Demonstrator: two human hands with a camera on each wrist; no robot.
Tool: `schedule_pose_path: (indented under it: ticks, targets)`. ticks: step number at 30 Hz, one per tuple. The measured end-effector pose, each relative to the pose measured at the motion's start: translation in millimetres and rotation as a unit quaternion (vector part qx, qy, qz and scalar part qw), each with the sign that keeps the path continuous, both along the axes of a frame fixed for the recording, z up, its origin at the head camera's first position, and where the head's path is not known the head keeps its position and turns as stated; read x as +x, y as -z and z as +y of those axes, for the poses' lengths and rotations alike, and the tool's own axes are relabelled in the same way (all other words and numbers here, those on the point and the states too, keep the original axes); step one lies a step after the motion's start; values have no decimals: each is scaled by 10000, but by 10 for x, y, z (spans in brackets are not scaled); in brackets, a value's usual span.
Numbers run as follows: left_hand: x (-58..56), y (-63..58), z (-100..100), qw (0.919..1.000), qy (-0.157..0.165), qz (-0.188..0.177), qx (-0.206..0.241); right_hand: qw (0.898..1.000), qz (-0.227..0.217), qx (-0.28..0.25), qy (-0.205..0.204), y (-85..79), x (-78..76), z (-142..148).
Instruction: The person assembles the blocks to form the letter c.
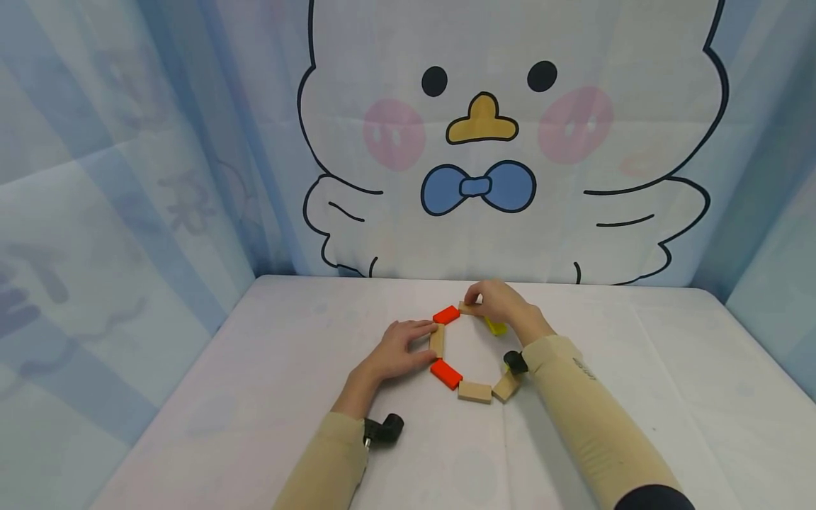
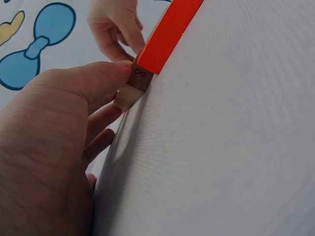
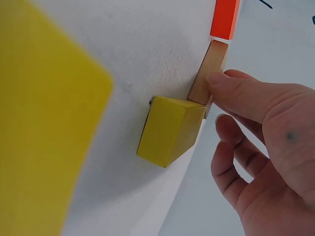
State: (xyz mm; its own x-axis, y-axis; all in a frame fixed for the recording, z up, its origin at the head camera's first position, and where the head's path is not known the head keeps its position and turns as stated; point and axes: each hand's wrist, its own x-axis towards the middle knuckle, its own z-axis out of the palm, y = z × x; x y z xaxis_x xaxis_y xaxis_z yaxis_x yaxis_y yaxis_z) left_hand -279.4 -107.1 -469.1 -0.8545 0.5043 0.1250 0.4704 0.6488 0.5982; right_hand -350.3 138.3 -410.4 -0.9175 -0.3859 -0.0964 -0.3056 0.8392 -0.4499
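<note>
Red, plain wooden and yellow blocks form a rough ring on the table. My left hand (image 1: 397,348) is at the ring's left side, thumb and fingertips on opposite ends of a wooden block (image 1: 437,341). A dark mark shows on that block's end in the left wrist view. At the far side, my right hand (image 1: 502,303) pinches another wooden block (image 3: 204,76) between thumb and finger. That block lies between a red block (image 1: 446,315) and a yellow block (image 3: 165,130), touching or nearly touching the yellow one.
A second red block (image 1: 446,374) and two wooden blocks, one in front (image 1: 474,392) and one at the front right (image 1: 506,387), continue the ring. Another yellow block (image 3: 39,123) looms close to the right wrist camera. A printed curtain (image 1: 472,241) hangs behind the white table (image 1: 223,425).
</note>
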Motion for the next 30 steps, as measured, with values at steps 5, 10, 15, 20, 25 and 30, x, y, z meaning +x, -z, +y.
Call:
schedule_pose_path:
  ticks: [5, 10, 15, 20, 25, 30]
  targets:
    - [6, -9, -1, 10000, 17, 11, 77, 10000, -1, -29, -24, -2, 0, -1]
    - [6, -11, 1, 9999, 24, 27, 126, 10000, 17, -64, -67, -11, 7, 0]
    - [10, -9, -5, 9998, 71, 69, 159, 9999, 12, -85, -106, -13, 12, -3]
    - [21, -18, -10, 9998, 94, 72, 134, 9999, -94, -93, 60, -48, 23, 3]
    - [35, -41, -4, 9999, 34, -13, 126, 9998, -107, -150, 115, -123, 46, 23]
    - [43, -63, 3, 9999, 19, -56, 156, 9997, -18, -211, 128, -132, 46, 65]
